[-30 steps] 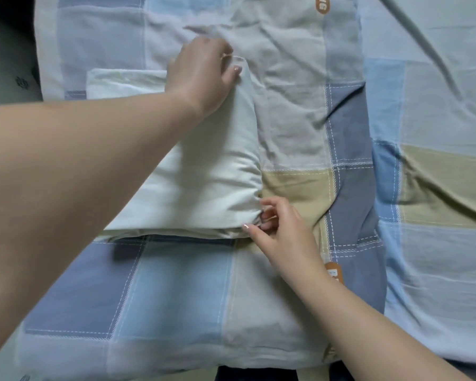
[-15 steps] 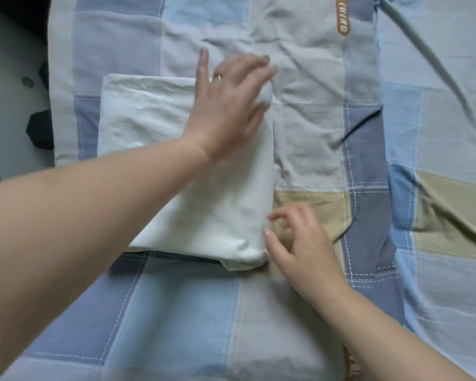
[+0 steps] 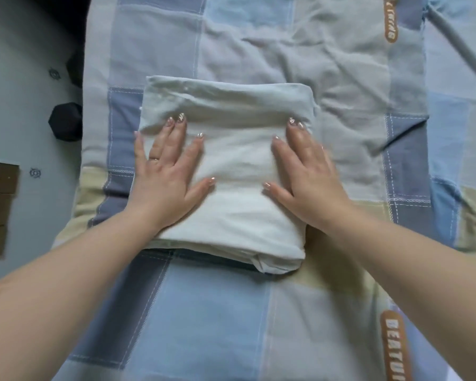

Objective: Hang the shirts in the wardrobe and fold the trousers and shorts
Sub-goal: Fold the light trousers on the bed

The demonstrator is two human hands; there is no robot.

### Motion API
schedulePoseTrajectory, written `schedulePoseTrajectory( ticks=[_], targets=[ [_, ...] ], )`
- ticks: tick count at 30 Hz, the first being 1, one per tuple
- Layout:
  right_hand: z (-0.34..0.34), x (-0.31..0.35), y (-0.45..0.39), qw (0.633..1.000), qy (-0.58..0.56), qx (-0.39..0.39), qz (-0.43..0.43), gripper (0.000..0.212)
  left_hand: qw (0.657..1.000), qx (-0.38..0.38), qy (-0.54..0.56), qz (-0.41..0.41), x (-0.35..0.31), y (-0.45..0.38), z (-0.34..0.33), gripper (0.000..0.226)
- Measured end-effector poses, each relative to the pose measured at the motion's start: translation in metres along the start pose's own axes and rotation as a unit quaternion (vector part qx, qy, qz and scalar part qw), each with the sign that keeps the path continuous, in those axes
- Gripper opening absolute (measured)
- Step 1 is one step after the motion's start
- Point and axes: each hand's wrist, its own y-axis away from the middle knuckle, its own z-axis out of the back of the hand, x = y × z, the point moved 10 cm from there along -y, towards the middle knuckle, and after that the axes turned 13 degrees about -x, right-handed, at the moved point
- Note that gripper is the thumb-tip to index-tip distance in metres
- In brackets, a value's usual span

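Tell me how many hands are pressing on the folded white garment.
2: left hand flat on the folded white garment at its left side, right hand flat at its right side.

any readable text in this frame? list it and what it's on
"BEATU", cut off by the frame edge: brown oval patch on the patchwork bedspread, lower right.
Second brown patch, top right: white letters, turned away and blurred, not readable.
Folded white garment, under the left hand and right hand: no text visible.
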Motion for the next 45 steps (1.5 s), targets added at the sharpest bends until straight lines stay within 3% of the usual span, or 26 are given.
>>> schedulePoseTrajectory(
  ticks=[2, 3, 5, 7, 10, 13, 15, 21, 24, 27, 31, 34, 37, 41, 45],
  targets=[
    [0.013, -0.018, 0.018, 0.983, -0.123, -0.054, -0.127, 0.075, 0.987, -0.055, 0.089, 0.125, 0.026, 0.008, 0.018, 0.078],
    [0.013, -0.032, 0.031, 0.955, -0.186, -0.062, -0.223, 0.073, 0.961, -0.061, 0.152, 0.223, 0.047, 0.017, 0.018, 0.079],
    [-0.002, -0.044, 0.052, 0.885, -0.280, -0.023, -0.372, 0.060, 0.873, -0.035, 0.267, 0.406, 0.082, 0.037, 0.003, 0.080],
    [-0.020, -0.043, 0.056, 0.821, -0.361, 0.019, -0.442, 0.048, 0.809, 0.040, 0.343, 0.475, 0.090, 0.044, -0.019, 0.069],
    [-0.038, -0.038, 0.049, 0.762, -0.437, 0.047, -0.476, 0.065, 0.766, 0.113, 0.415, 0.479, 0.087, 0.039, -0.030, 0.076],
    [-0.042, -0.037, 0.048, 0.753, -0.458, 0.055, -0.469, 0.078, 0.723, 0.137, 0.478, 0.479, 0.073, 0.041, -0.028, 0.056],
    [-0.035, -0.037, 0.053, 0.747, -0.470, 0.054, -0.467, 0.066, 0.695, 0.138, 0.497, 0.502, 0.061, 0.050, -0.024, 0.034],
    [0.024, -0.057, 0.101, 0.745, -0.470, 0.036, -0.472, 0.037, 0.660, 0.075, 0.534, 0.524, 0.002, 0.081, 0.006, 0.036],
    [0.073, -0.078, 0.125, 0.769, -0.447, 0.028, -0.455, 0.041, 0.657, 0.056, 0.547, 0.516, -0.040, 0.093, 0.027, 0.055],
    [0.123, -0.097, 0.147, 0.791, -0.429, 0.023, -0.436, 0.042, 0.633, 0.045, 0.562, 0.531, -0.090, 0.107, 0.048, 0.064],
    [0.212, -0.121, 0.171, 0.829, -0.383, 0.030, -0.407, 0.046, 0.599, 0.048, 0.584, 0.546, -0.168, 0.124, 0.088, 0.064],
    [0.278, -0.129, 0.192, 0.851, -0.349, 0.033, -0.391, 0.058, 0.581, 0.045, 0.604, 0.544, -0.217, 0.130, 0.126, 0.052],
    [0.343, -0.136, 0.226, 0.854, -0.338, -0.002, -0.395, 0.063, 0.577, 0.060, 0.629, 0.518, -0.263, 0.133, 0.172, 0.053],
    [0.416, -0.133, 0.289, 0.838, -0.334, -0.060, -0.426, 0.031, 0.594, 0.105, 0.646, 0.467, -0.312, 0.140, 0.236, 0.059],
    [0.482, -0.109, 0.369, 0.815, -0.336, -0.108, -0.461, 0.044, 0.631, 0.168, 0.652, 0.386, -0.352, 0.150, 0.302, 0.058]
  ],
)
